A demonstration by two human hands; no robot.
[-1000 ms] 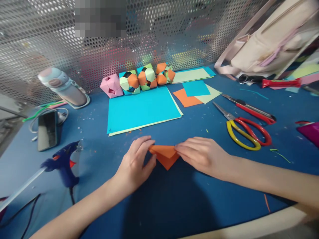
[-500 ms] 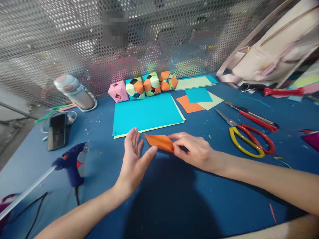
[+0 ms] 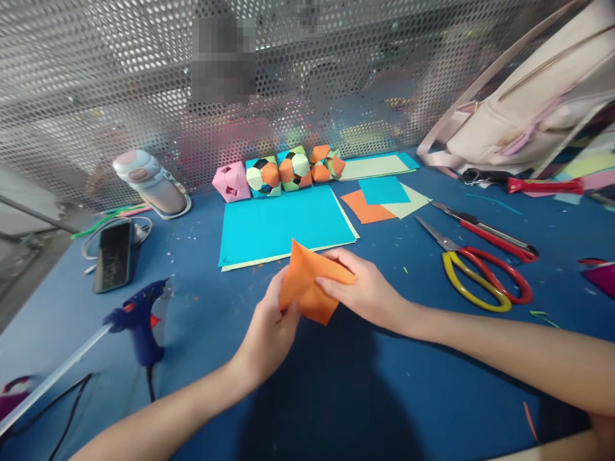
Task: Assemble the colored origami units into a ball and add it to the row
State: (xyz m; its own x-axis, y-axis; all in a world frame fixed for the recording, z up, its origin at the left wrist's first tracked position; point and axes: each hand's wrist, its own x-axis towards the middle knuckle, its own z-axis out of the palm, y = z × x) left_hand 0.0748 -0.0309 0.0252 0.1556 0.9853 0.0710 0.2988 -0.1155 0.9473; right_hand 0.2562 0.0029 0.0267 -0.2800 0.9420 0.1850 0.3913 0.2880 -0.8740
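Both my hands hold a folded orange paper (image 3: 307, 285) lifted a little above the blue table (image 3: 336, 384). My left hand (image 3: 269, 333) pinches its lower left side from below. My right hand (image 3: 368, 291) grips its right side, thumb on the front. The piece stands tilted, one corner pointing up and one down. Behind it lies a large cyan sheet (image 3: 281, 224) on a pale yellow sheet.
Several folded paper balls (image 3: 281, 173) line the perforated metal wall. Small orange, cyan and yellow squares (image 3: 384, 198), yellow-and-red scissors (image 3: 480, 269) and a red utility knife (image 3: 485, 224) lie right. A blue glue gun (image 3: 139, 317), phone (image 3: 114, 255) and bottle (image 3: 151, 182) sit left; a beige bag (image 3: 528, 102) at back right.
The orange paper lay flat under both hands, then my right hand lifted it while my left hand opened. Now both hands hold it raised and tilted upright.
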